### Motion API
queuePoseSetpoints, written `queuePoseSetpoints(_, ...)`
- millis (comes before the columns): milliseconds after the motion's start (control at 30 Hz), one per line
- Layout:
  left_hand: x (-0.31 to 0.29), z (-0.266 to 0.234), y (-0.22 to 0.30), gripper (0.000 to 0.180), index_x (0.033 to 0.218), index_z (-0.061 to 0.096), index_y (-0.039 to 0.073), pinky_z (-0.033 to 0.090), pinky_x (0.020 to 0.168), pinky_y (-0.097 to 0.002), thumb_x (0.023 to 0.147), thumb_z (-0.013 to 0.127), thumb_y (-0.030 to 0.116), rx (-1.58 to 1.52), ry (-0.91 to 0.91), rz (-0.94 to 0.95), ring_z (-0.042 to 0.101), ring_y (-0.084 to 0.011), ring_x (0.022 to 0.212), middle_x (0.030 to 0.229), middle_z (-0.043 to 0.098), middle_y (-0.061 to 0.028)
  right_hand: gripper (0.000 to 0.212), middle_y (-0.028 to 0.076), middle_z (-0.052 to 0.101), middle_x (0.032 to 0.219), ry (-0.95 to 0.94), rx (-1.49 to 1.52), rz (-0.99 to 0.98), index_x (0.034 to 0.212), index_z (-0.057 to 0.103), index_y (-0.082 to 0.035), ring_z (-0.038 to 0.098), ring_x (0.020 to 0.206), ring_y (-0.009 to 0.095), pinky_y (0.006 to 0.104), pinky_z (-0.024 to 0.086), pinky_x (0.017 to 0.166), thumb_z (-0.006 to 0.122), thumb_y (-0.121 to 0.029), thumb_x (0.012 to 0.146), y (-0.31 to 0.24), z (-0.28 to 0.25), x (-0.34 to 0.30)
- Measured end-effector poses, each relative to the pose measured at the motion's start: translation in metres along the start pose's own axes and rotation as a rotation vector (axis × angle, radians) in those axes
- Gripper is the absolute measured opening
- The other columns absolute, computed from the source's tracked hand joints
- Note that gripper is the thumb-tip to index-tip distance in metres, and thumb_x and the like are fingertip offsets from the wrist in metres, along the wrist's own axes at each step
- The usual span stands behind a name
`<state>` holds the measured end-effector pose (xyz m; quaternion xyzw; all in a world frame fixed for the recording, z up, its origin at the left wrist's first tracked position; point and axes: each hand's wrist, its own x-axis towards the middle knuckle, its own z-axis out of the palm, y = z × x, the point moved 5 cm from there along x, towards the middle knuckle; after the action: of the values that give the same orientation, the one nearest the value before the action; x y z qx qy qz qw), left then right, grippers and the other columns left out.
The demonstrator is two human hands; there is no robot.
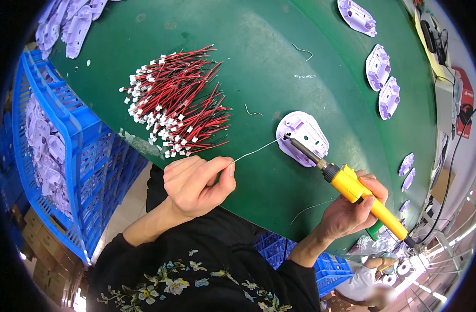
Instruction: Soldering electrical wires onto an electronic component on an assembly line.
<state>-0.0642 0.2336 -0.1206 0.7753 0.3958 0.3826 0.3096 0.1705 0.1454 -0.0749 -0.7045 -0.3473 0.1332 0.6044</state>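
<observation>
My left hand (200, 183) is closed in a pinch on a thin strand of solder wire (256, 151). The strand runs up and right to a lilac plastic shell (313, 134) lying on the green table. In my right hand (352, 210) is a yellow soldering iron (352, 187), its fingers wrapped round the handle. The iron's dark tip points up and left and meets the wire's end over the shell's left part; whether the tip touches the shell I cannot tell. Left of the shell lies a heap of red and black wires with white connectors (175, 99).
More lilac shells (378, 67) lie along the table's right side, and a pile of them (77, 31) is at the far left. A blue crate (87, 156) of shells stands left. Loose wire bits (253, 111) lie about. The iron's black cord (446, 192) trails right. Another person (360, 283) is at lower right.
</observation>
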Motion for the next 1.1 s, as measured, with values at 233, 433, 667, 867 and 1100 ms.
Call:
queuePoseSetpoints(233,0.0005,-0.0001,0.0,0.017,0.086,0.067,0.002,0.028,0.038,-0.0247,0.071,0.073,-0.004,0.01,0.011,-0.006,0.038,-0.0099,0.038,0.049,0.038,0.0035,0.039,0.009,0.052,0.07,-0.01,-0.004,-0.039,0.095,0.055,0.002,0.05,0.063,0.016,0.0286,0.041,0.06,0.059,-0.037,0.092,-0.0035,0.0035,-0.0006)
queuePoseSetpoints(433,0.0001,0.0008,-0.0013,0.013,0.087,0.067,0.002,0.03,0.04,-0.0242,0.075,0.071,-0.003,0.018,-0.014,0.0,0.039,-0.0085,0.038,0.047,0.039,0.0046,0.038,0.009,0.052,0.071,-0.023,0.005,-0.048,0.095,0.055,0.002,0.049,0.062,0.016,0.0287,0.041,0.061,0.059,-0.035,0.093,-0.0047,0.0036,-0.0015)
queuePoseSetpoints(667,0.0001,0.001,-0.0022,0.014,0.087,0.067,0.001,0.031,0.04,-0.0242,0.075,0.071,-0.003,0.027,-0.007,0.0,0.04,-0.0087,0.039,0.047,0.04,0.0044,0.036,0.008,0.052,0.071,-0.022,-0.003,-0.078,0.095,0.056,0.002,0.049,0.063,0.015,0.0288,0.04,0.061,0.059,-0.034,0.093,-0.0061,0.0067,-0.0013)
queuePoseSetpoints(867,0.0007,0.0003,-0.0028,0.015,0.088,0.067,0.001,0.032,0.04,-0.0238,0.075,0.071,-0.004,0.007,-0.008,0.011,0.041,-0.0086,0.039,0.048,0.042,0.004,0.036,0.008,0.051,0.07,-0.056,0.004,-0.089,0.095,0.056,0.001,0.048,0.062,0.015,0.0287,0.039,0.061,0.06,-0.034,0.093,-0.0073,0.0072,-0.0011)
queuePoseSetpoints(1100,0.0016,0.0007,-0.0033,0.016,0.088,0.067,0.001,0.032,0.04,-0.0239,0.074,0.071,-0.005,0.004,-0.004,0.006,0.042,-0.0087,0.039,0.048,0.043,0.0039,0.035,0.007,0.051,0.069,-0.06,-0.008,-0.098,0.094,0.056,0.001,0.047,0.061,0.015,0.0282,0.037,0.059,0.06,-0.035,0.093,-0.0091,0.0102,-0.0006)
